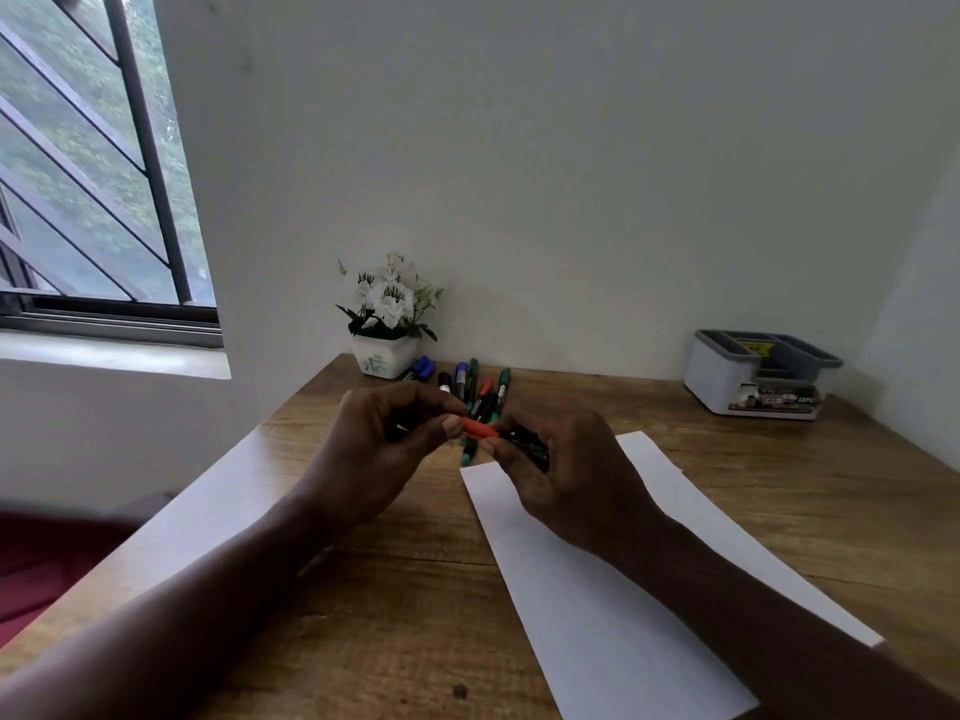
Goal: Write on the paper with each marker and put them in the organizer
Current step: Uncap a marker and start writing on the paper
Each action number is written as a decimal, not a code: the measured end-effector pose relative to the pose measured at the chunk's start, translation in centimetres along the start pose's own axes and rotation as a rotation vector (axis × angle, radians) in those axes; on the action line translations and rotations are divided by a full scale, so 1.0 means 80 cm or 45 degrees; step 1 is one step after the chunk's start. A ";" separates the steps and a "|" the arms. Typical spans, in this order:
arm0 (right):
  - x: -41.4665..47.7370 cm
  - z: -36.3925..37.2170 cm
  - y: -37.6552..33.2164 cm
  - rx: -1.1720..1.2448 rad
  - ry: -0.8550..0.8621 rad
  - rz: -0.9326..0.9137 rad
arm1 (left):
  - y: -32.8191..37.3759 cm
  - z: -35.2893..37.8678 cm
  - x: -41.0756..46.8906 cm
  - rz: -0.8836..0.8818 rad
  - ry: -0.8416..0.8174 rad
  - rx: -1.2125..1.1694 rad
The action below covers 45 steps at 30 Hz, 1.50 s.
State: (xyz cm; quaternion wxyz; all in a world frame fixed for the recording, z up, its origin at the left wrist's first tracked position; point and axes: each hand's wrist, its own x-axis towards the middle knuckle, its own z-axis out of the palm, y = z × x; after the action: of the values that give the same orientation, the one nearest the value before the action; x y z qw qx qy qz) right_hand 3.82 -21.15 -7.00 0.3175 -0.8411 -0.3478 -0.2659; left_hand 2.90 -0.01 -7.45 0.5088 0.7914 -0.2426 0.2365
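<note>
Wooden desk (363, 615) against white wall (571, 174); barred window (78, 174) at left.
Left hand (384, 444) pinches red marker (479, 428) cap, right hand (566, 475) grips barrel, above paper (597, 589); loose markers (472, 387) behind; organizer (727, 376) far right.

Both hands — left hand (384, 439), right hand (561, 470) — pinch a red-capped marker (480, 427) above the paper (613, 615).

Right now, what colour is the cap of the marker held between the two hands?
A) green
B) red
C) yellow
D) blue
B: the left hand pinches the red plastic cap of the black-barrelled marker, whose barrel the right hand grips.
</note>
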 end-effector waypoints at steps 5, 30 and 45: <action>-0.002 0.001 0.001 -0.041 0.045 0.052 | -0.002 -0.006 0.001 0.030 0.036 -0.012; -0.001 -0.002 0.013 0.134 0.028 0.235 | -0.038 -0.029 0.008 -0.447 -0.079 0.913; -0.018 -0.003 0.017 -0.377 -0.165 0.353 | -0.043 -0.023 0.005 -0.715 -0.329 1.065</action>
State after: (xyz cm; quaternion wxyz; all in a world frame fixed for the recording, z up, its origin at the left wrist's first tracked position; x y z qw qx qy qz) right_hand 3.88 -22.67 -8.24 0.2010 -0.9338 -0.2056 -0.2132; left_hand 5.11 2.87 -8.91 0.1588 0.9844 0.0333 0.0680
